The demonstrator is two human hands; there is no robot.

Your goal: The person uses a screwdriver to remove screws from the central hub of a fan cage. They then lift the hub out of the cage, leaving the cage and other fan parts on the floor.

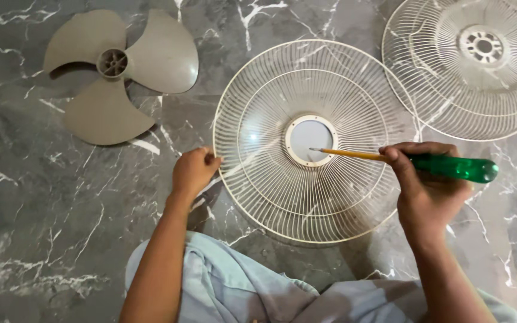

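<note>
A round cream wire fan guard [270, 173] lies flat on the dark marble floor, a ring and pale disc [310, 140] at its centre. My left hand [192, 172] grips the guard's left rim. My right hand [426, 188] holds a screwdriver [456, 167] with a green handle; its yellowish shaft points left and its tip rests on the central disc.
A second wire fan guard [450, 101] with a hub lies at the top right, its edge touching the first. A grey three-blade fan propeller [115, 72] lies at the top left. My light blue trouser legs [234, 287] fill the bottom middle.
</note>
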